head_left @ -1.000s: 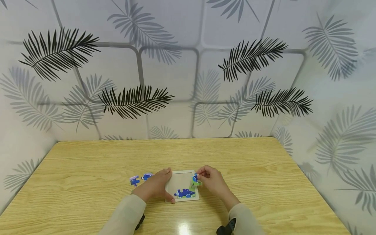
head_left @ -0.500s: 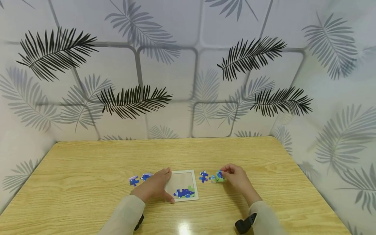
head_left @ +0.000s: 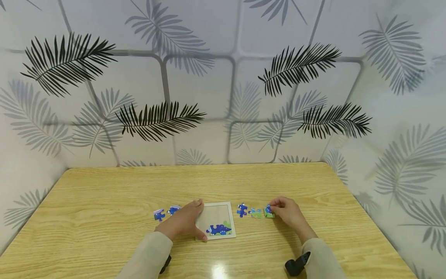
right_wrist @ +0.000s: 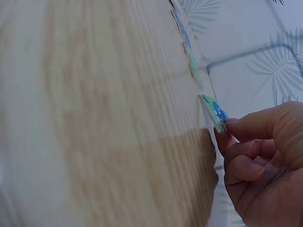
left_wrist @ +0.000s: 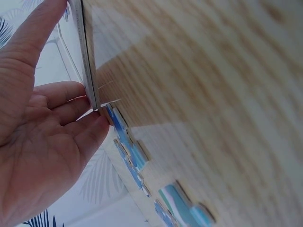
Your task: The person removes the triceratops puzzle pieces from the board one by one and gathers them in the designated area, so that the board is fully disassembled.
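Observation:
My left hand (head_left: 184,219) holds the left side of a square, pale wooden puzzle frame (head_left: 233,223), thumb at the near corner and fingertips at the far one. In the left wrist view, that hand (left_wrist: 52,113) has its thumb and fingers around the frame's edge (left_wrist: 88,61). Inside the frame, joined blue and green puzzle pieces (head_left: 219,229) fill part of the near side. To the right, my right hand (head_left: 287,211) pinches a green and blue puzzle piece (head_left: 267,211) between thumb and finger. The right wrist view shows this piece (right_wrist: 214,113) tilted, low over the table.
Between frame and right hand lie a dark blue puzzle piece (head_left: 242,210) and a light blue and green one (head_left: 256,212). Two purple and blue pieces (head_left: 159,214) (head_left: 173,209) lie beyond the left forearm. A patterned wall (head_left: 216,143) borders the wooden table (head_left: 115,193).
My right hand has carried the green and blue puzzle piece from the frame's right edge rightward, past the two loose pieces. My left hand keeps its place on the frame.

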`<action>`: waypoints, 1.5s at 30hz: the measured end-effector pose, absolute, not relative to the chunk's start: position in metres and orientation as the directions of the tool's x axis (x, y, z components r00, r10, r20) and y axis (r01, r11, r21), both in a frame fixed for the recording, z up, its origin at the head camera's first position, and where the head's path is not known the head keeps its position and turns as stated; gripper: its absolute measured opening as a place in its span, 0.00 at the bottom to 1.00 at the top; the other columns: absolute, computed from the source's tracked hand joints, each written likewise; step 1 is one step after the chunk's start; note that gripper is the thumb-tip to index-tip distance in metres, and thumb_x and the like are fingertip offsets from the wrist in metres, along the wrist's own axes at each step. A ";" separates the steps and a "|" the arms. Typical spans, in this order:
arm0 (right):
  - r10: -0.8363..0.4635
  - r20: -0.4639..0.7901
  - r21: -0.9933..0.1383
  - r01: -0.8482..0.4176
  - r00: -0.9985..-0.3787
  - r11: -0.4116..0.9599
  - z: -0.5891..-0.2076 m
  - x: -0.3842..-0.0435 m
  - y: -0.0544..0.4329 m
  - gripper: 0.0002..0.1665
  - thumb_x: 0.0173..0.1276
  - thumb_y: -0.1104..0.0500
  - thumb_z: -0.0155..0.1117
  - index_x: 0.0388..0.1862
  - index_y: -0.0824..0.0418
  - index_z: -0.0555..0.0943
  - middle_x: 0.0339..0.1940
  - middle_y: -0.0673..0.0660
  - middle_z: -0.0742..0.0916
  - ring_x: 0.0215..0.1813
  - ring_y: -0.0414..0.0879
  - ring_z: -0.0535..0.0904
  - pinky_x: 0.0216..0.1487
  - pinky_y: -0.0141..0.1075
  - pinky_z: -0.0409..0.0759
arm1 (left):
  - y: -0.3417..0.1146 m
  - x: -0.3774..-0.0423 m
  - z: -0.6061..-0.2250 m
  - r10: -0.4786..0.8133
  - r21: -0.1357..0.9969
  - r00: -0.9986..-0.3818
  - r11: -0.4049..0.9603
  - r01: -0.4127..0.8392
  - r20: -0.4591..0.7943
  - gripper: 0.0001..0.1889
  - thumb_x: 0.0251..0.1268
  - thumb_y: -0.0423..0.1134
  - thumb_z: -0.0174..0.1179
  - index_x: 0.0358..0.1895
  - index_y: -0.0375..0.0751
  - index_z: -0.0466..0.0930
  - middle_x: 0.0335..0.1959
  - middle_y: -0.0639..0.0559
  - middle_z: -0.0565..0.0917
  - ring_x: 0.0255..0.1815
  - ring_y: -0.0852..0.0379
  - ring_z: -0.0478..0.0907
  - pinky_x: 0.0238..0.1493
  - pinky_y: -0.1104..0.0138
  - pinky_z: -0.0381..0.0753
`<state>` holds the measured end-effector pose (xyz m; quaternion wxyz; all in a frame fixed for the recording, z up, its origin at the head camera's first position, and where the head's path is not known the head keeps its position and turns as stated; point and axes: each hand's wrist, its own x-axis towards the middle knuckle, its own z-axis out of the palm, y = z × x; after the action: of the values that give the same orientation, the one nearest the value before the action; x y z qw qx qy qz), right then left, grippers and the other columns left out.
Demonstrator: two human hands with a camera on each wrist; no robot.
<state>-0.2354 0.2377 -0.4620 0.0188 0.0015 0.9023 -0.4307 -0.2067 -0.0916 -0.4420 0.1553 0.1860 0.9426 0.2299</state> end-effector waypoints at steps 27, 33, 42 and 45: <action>0.009 -0.046 -0.773 0.042 -0.999 0.634 -0.465 -0.235 0.240 0.05 0.65 0.65 0.61 0.38 0.67 0.80 0.34 0.56 0.83 0.34 0.45 0.73 0.34 0.34 0.72 | -0.091 -0.205 -0.440 0.418 0.486 -0.883 0.830 0.275 -0.215 0.55 0.39 0.52 0.76 0.70 0.29 0.58 0.73 0.39 0.57 0.73 0.42 0.52 0.71 0.53 0.54; 0.006 -0.015 -0.779 0.015 -1.000 0.626 -0.460 -0.233 0.230 0.05 0.65 0.66 0.61 0.38 0.68 0.80 0.35 0.57 0.83 0.36 0.45 0.74 0.35 0.33 0.73 | -0.091 -0.206 -0.439 0.416 0.480 -0.883 0.834 0.273 -0.220 0.55 0.39 0.52 0.76 0.70 0.29 0.58 0.73 0.39 0.57 0.74 0.42 0.52 0.71 0.53 0.54; -0.036 0.033 -0.792 -0.048 -0.999 0.609 -0.454 -0.227 0.200 0.03 0.64 0.66 0.62 0.36 0.66 0.81 0.32 0.54 0.82 0.35 0.44 0.72 0.35 0.34 0.71 | -0.092 -0.205 -0.438 0.424 0.486 -0.883 0.826 0.285 -0.203 0.55 0.39 0.52 0.76 0.70 0.29 0.58 0.73 0.39 0.57 0.73 0.42 0.53 0.70 0.53 0.55; -0.058 0.042 -0.800 -0.068 -0.997 0.597 -0.453 -0.224 0.188 0.03 0.64 0.65 0.63 0.35 0.64 0.81 0.32 0.53 0.81 0.34 0.43 0.72 0.35 0.33 0.71 | -0.092 -0.204 -0.437 0.425 0.494 -0.883 0.822 0.285 -0.198 0.55 0.38 0.51 0.77 0.69 0.28 0.58 0.72 0.39 0.58 0.73 0.42 0.53 0.70 0.53 0.55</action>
<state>-0.2241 0.1880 -0.4527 -0.0057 -0.0351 0.8935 -0.4476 -0.2038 -0.0915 -0.4372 0.1512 0.1883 0.9424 0.2317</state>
